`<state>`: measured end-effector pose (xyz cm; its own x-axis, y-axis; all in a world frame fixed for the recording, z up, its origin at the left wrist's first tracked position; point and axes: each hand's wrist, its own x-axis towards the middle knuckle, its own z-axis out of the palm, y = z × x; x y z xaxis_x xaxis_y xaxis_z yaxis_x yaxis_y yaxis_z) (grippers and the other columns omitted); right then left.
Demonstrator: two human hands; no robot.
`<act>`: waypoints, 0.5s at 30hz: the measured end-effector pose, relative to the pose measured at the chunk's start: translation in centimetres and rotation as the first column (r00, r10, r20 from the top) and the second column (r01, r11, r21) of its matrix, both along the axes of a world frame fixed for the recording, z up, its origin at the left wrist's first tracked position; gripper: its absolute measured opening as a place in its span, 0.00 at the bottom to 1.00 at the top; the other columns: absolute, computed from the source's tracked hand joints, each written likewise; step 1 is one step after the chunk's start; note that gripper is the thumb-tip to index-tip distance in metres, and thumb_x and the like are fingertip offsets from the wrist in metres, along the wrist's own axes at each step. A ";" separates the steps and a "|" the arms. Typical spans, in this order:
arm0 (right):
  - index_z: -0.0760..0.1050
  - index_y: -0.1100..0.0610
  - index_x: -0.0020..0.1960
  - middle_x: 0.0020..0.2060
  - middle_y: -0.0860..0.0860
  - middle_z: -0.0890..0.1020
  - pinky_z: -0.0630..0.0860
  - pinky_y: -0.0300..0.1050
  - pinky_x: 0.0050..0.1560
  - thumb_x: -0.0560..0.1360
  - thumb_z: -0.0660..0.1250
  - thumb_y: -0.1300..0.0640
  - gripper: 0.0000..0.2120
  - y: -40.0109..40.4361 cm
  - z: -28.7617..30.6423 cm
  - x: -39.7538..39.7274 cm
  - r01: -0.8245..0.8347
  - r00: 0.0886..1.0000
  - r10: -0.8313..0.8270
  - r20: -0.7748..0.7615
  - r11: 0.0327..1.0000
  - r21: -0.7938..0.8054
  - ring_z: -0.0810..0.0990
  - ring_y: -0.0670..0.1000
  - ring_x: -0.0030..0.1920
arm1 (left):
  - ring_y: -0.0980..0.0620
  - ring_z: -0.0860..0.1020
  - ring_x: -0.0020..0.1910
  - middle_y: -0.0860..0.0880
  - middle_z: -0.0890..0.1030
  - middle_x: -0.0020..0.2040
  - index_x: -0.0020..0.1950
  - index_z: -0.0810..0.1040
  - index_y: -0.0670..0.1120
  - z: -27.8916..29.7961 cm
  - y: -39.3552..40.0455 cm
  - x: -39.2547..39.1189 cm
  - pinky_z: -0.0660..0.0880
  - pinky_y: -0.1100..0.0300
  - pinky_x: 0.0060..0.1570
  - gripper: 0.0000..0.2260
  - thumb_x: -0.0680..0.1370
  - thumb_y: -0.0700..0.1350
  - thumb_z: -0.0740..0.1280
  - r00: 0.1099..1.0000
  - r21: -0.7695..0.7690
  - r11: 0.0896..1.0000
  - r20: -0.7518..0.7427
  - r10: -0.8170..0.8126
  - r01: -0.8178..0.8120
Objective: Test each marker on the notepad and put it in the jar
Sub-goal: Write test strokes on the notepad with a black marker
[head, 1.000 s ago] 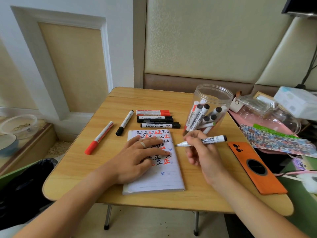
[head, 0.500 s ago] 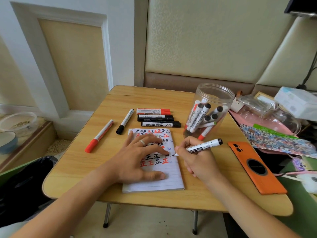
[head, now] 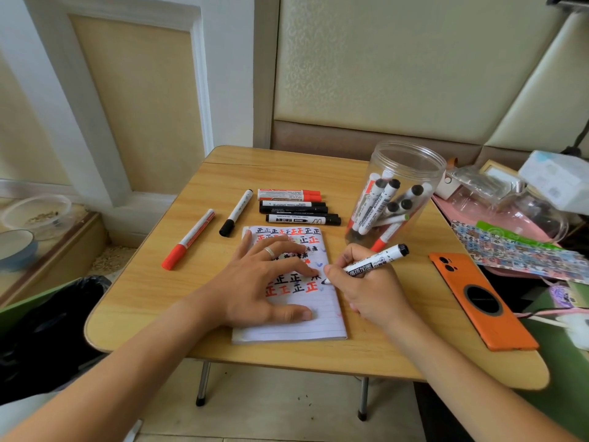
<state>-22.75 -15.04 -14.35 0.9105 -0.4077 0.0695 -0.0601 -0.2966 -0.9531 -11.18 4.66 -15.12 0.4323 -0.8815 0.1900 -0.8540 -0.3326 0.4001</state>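
A lined notepad (head: 306, 323) with red and black marks lies at the table's front middle. My left hand (head: 264, 279) lies flat on it, fingers spread. My right hand (head: 366, 285) grips a white marker (head: 376, 261) with a black end, its tip touching the page's right side. A clear jar (head: 401, 173) holding several markers stands behind my right hand. More markers lie behind the notepad: a red-capped one (head: 188, 240), a black-capped one (head: 236, 213), and a stacked group of red and black ones (head: 296, 207).
An orange phone (head: 478, 301) lies at the table's right front. Clutter with a pink tray (head: 510, 218) and a patterned sheet (head: 522, 253) crowds the right side. A black bag (head: 47, 327) sits on the floor at left. The wooden table (head: 153, 291) ends just before me.
My right hand has come down and left from the jar's front, bringing the marker tip onto the page. My left hand stayed on the notepad.
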 end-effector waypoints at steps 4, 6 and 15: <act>0.70 0.64 0.42 0.21 0.48 0.69 0.59 0.34 0.20 0.77 0.71 0.62 0.11 0.0 0.2 -0.1 0.072 0.997 -0.071 -0.036 0.997 0.008 0.64 0.48 0.19 | 0.63 0.51 0.79 0.66 0.62 0.76 0.69 0.70 0.68 0.0 0.0 0.0 0.40 0.36 0.77 0.28 0.72 0.76 0.63 1.000 -0.002 1.000 -0.001 -0.001 0.001; 0.71 0.63 0.43 0.22 0.50 0.69 0.60 0.36 0.20 0.77 0.71 0.60 0.10 -0.1 0.3 -0.2 0.101 0.994 -0.101 -0.052 0.995 0.003 0.65 0.50 0.21 | 0.63 0.51 0.79 0.66 0.62 0.76 0.69 0.70 0.68 -0.1 0.0 0.1 0.41 0.37 0.78 0.28 0.72 0.75 0.63 1.000 -0.003 1.000 -0.002 -0.002 0.002; 0.70 0.59 0.40 0.21 0.50 0.69 0.61 0.36 0.20 0.78 0.70 0.60 0.11 -0.1 0.3 -0.5 0.069 0.997 -0.070 -0.040 0.997 -0.028 0.66 0.51 0.20 | 0.63 0.51 0.79 0.67 0.60 0.77 0.71 0.69 0.69 0.0 0.1 0.3 0.41 0.39 0.78 0.29 0.72 0.77 0.60 1.000 0.014 1.000 -0.026 -0.010 0.010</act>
<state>-23.21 -15.18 -14.02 0.8823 -0.4687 0.0437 -0.1207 -0.3150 -0.9414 -10.93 4.73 -15.11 0.4279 -0.8884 0.1664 -0.8466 -0.3295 0.4179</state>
